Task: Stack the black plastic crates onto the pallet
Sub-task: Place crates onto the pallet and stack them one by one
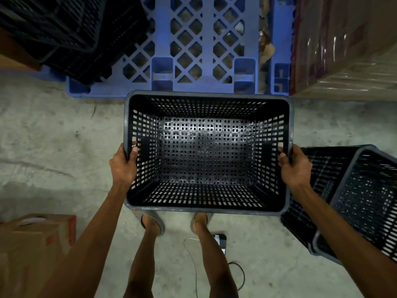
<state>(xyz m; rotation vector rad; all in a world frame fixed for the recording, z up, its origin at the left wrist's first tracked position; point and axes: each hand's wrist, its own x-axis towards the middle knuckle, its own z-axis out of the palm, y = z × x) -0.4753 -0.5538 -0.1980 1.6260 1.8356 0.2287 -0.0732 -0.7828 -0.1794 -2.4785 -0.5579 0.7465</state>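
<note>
I hold a black perforated plastic crate (206, 151) open side up, above the concrete floor just in front of the blue plastic pallet (204, 39). My left hand (124, 166) grips the crate's left rim, and my right hand (294, 166) grips its right rim. Black crates (71, 33) sit on the pallet's left part. More black crates (352, 194) lie tilted on the floor to my right.
A tall wrapped load of cardboard (348, 41) stands at the right of the pallet. A cardboard box (36, 246) sits on the floor at lower left. A small dark device (221, 241) with a cable (193, 267) lies near my feet.
</note>
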